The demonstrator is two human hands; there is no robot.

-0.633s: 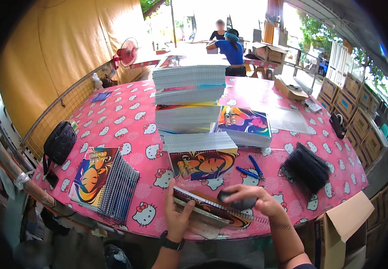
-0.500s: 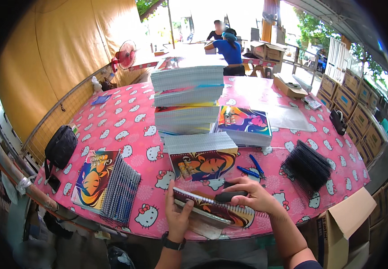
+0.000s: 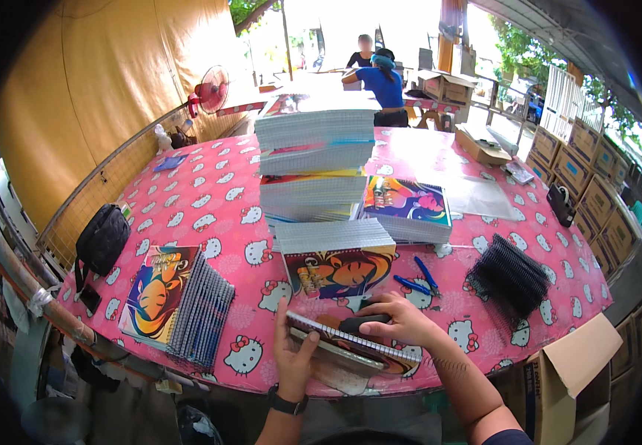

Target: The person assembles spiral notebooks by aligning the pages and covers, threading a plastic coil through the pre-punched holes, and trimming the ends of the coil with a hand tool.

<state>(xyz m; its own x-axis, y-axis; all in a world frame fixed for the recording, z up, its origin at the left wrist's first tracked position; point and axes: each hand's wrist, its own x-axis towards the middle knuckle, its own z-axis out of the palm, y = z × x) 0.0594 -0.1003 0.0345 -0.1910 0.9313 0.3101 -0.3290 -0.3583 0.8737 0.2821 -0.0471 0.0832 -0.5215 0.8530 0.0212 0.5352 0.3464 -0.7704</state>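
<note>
In my left hand (image 3: 296,350), a notebook (image 3: 358,348) with a tiger-like cover is held tilted at the table's front edge, thumb on the near side. My right hand (image 3: 404,320) grips a dark, rounded hand tool (image 3: 365,324), whose exact kind I cannot make out, against the notebook's punched edge. A thin dark spiral coil (image 3: 447,365) sticks out past the right end of that edge, beside my forearm. Just beyond lies a stack of notebooks (image 3: 339,271) without visible coils. Blue-handled pliers (image 3: 417,283) rest to its right.
Coil-bound notebooks (image 3: 161,297) stand stacked at left, near a black bag (image 3: 104,239). A tall notebook pile (image 3: 313,159) rises mid-table. Black spiral coils (image 3: 510,278) lie at right, above an open carton (image 3: 573,363). Two people sit beyond the table.
My right hand and the dark tool have moved left along the notebook's edge. My left hand keeps its hold on the notebook.
</note>
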